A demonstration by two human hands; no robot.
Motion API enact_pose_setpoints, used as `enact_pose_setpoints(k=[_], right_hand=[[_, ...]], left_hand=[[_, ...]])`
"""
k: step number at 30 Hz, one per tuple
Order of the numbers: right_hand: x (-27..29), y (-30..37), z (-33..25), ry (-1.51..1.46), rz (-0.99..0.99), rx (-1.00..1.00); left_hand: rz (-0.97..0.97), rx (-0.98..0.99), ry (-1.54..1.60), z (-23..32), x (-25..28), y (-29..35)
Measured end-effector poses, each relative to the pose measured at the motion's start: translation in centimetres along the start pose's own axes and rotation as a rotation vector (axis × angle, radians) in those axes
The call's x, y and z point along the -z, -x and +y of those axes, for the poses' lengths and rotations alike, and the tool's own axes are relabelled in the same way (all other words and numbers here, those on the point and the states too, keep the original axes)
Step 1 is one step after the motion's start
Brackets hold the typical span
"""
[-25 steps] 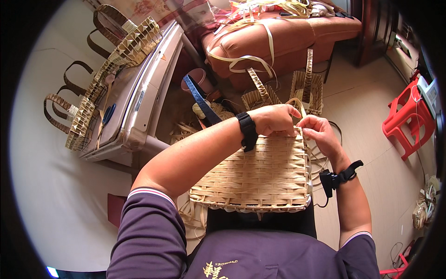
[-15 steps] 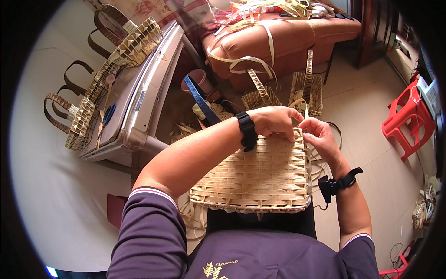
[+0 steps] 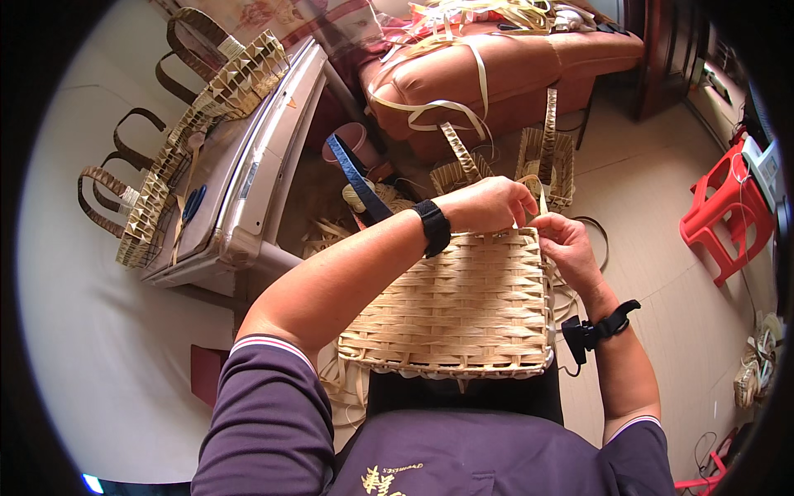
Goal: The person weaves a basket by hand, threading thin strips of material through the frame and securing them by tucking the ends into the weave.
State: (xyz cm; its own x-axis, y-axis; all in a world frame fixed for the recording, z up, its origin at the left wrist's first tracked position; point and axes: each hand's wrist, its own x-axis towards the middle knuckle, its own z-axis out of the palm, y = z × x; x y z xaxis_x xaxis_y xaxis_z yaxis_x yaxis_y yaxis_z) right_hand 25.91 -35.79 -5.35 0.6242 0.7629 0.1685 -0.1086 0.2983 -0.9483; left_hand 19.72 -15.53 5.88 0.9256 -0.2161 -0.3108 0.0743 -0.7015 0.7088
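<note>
A pale woven basket (image 3: 463, 306) lies across my lap with a flat, tightly plaited face turned up. At its far right corner a thin, light weaving strip (image 3: 542, 197) loops up between my hands. My left hand (image 3: 490, 204) reaches over the far edge, its fingers bent and pinched together at the strip, fingertips partly hidden. Close beside it, my right hand (image 3: 571, 248) is closed at the corner, with thumb and forefinger pinching the strip's lower part.
Two small handled baskets (image 3: 542, 157) stand on the floor beyond, near a blue-handled basket (image 3: 357, 175) and a pink bin (image 3: 354, 140). More baskets (image 3: 240, 78) and blue scissors (image 3: 193, 203) are on the left table. A brown sofa (image 3: 496, 70) carries loose strips; a red stool (image 3: 724, 211) stands right.
My left hand has risen slightly off the basket's far edge, uncovering more of the corner. The strip between my hands stands straighter, and my right hand has shifted only a little.
</note>
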Motion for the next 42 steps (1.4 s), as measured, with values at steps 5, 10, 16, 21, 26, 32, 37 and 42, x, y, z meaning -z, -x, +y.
enact_pose_setpoints(k=[5, 10, 16, 21, 26, 32, 37, 42], right_hand=[[0.1, 0.1, 0.3, -0.007, 0.024, -0.005], [0.2, 0.0, 0.4, -0.014, 0.028, -0.006], [-0.2, 0.0, -0.3, -0.015, 0.007, 0.025], [0.0, 0.2, -0.3, -0.02, -0.001, 0.044], [-0.2, 0.1, -0.6, -0.03, -0.004, 0.021], [-0.1, 0.2, -0.6, -0.033, -0.017, 0.019], [-0.7, 0.5, -1.3, 0.002, 0.008, 0.015], [-2.0, 1.2, -2.9, 0.277, 0.132, 0.1]], left_hand=[[-0.055, 0.049, 0.219, 0.2, -0.2, 0.1], [-0.038, 0.033, 0.306, -0.6, -0.7, 0.1], [-0.089, 0.04, 0.368, -1.1, -0.6, 0.0], [-0.111, 0.023, 0.422, -1.2, -0.8, 0.0], [-0.129, 0.023, 0.425, -1.1, -0.8, 0.0], [-0.14, 0.036, 0.403, -1.5, -0.8, -0.2], [-0.152, 0.141, 0.714, -1.3, -0.7, 0.2], [-0.149, 0.185, 0.749, -1.5, -0.4, 0.1]])
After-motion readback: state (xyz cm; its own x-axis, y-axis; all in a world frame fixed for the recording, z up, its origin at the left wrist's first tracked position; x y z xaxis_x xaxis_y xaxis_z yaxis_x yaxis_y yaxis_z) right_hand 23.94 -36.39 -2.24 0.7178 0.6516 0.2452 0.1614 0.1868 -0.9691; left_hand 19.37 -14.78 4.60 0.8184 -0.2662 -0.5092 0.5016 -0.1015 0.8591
